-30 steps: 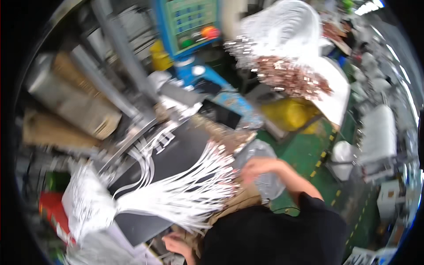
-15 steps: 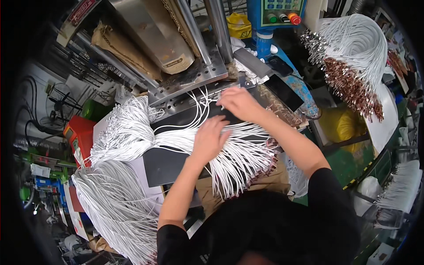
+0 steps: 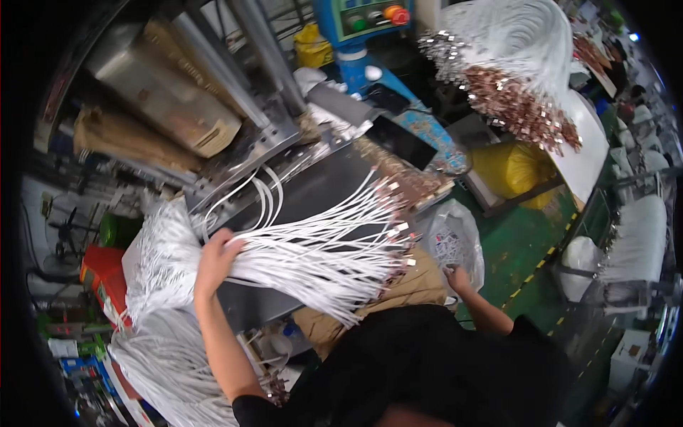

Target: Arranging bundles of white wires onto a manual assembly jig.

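A thick bundle of white cables lies across the dark work plate, its loose ends fanned out to the right and tipped with small coppery metal pieces. My left hand is closed round the bundle near its gathered left part. A few cables loop away from it to the metal edge of the press. Down at the right, my right hand reaches to a clear plastic bag holding many small whitish parts. Its fingers are small and partly hidden there, so whether they grip anything cannot be made out.
The metal press stands behind at the left. A blue control box with buttons rises at the back. More cable bundles hang at the lower left, and a large coil lies at the right. A phone-like black slab lies behind the plate.
My right hand has left the press edge and dropped to the plastic bag at the right. My left hand has shifted left along the cables, and the whole view has turned rightward.
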`<state>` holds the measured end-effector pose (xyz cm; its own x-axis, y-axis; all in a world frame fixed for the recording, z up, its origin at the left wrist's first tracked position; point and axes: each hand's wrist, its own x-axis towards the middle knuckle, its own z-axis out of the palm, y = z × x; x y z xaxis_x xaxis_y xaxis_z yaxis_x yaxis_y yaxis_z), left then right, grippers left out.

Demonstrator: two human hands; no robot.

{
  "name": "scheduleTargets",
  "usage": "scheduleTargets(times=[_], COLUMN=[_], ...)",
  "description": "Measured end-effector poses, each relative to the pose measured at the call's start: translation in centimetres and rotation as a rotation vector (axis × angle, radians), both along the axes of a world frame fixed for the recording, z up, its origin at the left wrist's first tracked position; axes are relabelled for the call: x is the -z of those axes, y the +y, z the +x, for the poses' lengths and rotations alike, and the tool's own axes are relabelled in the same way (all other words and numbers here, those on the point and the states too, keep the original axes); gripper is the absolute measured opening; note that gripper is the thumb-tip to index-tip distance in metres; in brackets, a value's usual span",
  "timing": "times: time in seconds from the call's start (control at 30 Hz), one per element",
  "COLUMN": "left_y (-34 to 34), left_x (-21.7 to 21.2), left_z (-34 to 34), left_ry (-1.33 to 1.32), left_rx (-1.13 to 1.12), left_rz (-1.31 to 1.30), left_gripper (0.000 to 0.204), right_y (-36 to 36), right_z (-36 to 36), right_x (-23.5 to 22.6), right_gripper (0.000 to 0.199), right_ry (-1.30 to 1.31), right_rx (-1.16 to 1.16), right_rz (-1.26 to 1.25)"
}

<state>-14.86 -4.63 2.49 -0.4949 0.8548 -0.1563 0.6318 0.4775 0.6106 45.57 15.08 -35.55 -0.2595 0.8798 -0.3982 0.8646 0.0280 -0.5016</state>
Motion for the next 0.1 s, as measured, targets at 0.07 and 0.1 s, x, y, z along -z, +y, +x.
scheduleTargets(times=[0.07, 0.1], left_y=[-1.5, 2.0], left_x=[2.6, 3.3], left_z=[-3.3, -3.1], left_ry=[-0.274, -0.297], left_rx=[-0.212, -0.152], left_rz=[0.314, 0.333], left_gripper=[0.021, 0.021], right_y=[0.2, 2.1], right_z=[-2.3, -4.7], right_x=[-4.8, -9.0], right_gripper=[0.05, 0.053], right_ry=[0.16, 0.331], right_rx=[0.209, 0.365], right_rz=[0.021, 0.038])
